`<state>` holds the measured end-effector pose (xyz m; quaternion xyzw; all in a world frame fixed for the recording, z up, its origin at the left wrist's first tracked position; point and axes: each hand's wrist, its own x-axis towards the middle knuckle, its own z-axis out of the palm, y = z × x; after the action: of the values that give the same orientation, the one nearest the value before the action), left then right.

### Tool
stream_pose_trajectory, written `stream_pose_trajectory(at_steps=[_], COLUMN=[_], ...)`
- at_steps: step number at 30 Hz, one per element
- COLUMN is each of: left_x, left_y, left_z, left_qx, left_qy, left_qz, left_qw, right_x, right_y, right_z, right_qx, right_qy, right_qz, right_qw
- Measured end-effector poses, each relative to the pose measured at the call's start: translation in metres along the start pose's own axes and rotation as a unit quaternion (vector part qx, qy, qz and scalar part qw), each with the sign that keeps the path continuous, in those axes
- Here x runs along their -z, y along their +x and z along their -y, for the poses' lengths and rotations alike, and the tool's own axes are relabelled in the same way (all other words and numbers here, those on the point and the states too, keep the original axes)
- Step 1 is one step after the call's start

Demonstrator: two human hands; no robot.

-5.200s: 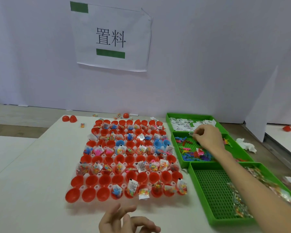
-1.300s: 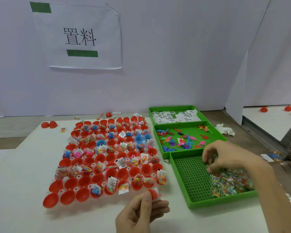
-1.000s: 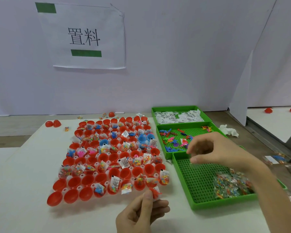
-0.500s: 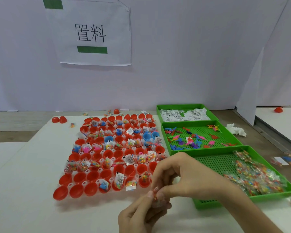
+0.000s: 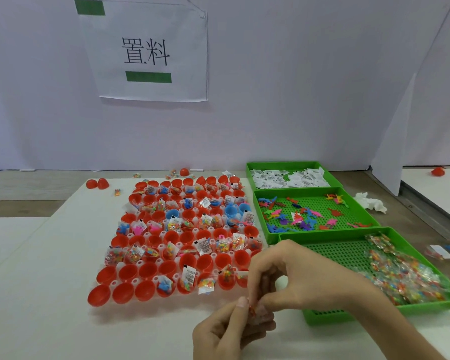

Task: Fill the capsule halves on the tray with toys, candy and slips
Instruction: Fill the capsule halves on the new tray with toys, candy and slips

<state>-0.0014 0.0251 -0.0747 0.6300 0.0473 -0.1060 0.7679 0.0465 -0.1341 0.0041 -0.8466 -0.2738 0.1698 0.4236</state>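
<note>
Grip is shared at this moment: the left hand [image 5: 229, 333] pinches a small red piece [image 5: 252, 309], seemingly a toy, between thumb and fingers, and the right hand [image 5: 304, 281] is closed on the same piece from above with thumb and forefinger. The piece is held over the table, just in front of the near right corner of the tray [image 5: 134, 281], and is not yet in any cup. Whether a candy packet or slip is bundled with it cannot be told. Before any move, the piece should be settled firmly in one hand so that the other is freed. The empty capsule halves [image 5: 122, 292] at the near left are judged the likely targets. The piece should be lowered well into a cup before it is let go, since light parts are likely to bounce out. Packets protruding from the filled cups nearby should not be brushed. Further candy packets [image 5: 405, 279] are kept within reach in the nearest green bin [image 5: 322, 315].
</note>
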Motion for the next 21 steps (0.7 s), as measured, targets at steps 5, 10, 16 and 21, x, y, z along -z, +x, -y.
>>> stream_pose_trajectory(at_steps=[5, 10, 16, 21], left_x=[-0.0056, -0.0090, -0.0072, -0.0055], left_y=[-0.0007, -0.0045, -0.0053, -0.0063], left_z=[0.0019, 0.0044, 0.0044, 0.0025], left_qx=[0.008, -0.029, -0.029, -0.034], left_qy=[0.000, 0.033, 0.018, -0.011], left_qz=[-0.032, -0.019, -0.032, -0.064], left_qw=[0.999, 0.999, 0.999, 0.997], right_x=[-0.0003, 0.0006, 0.0041, -0.0030], right_y=[0.0012, 0.0004, -0.0010, 0.0014], right_z=[-0.0022, -0.0057, -0.0078, -0.0053], right_qx=[0.002, -0.002, -0.025, 0.030], right_qy=[-0.016, -0.068, -0.077, -0.098], right_qz=[-0.001, -0.026, -0.026, -0.046], right_qw=[1.000, 0.997, 0.996, 0.994])
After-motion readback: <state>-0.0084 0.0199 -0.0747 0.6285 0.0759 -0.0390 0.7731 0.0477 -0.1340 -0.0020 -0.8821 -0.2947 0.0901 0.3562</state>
